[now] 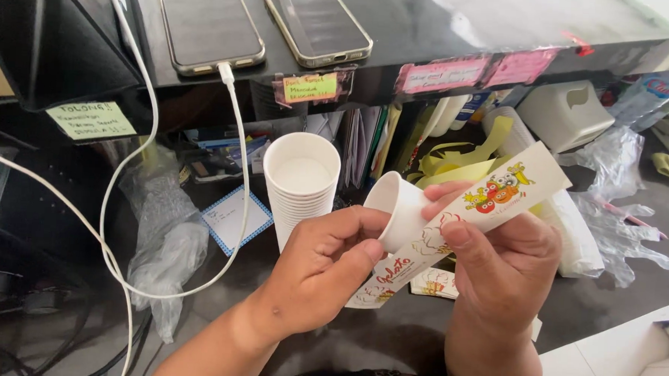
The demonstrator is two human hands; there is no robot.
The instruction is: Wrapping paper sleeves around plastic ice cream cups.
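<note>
A small white paper cup (395, 209) lies tilted on its side between both hands, mouth facing left. My left hand (323, 266) pinches the cup's lower rim with thumb and fingers. My right hand (497, 255) holds a long printed paper strip (500, 191) with cartoon fruit figures against the cup's side, thumb pressing on it. The strip runs diagonally from lower left to upper right. A stack of white paper cups (301, 186) stands upright just left of the hands.
A black shelf (431, 34) above carries two phones (210, 25), one on a white cable (237, 169). Coloured sticky notes (309, 88) line its edge. Plastic bags (611, 215) lie right, another bag (166, 248) left. More printed strips (432, 284) rest under the hands.
</note>
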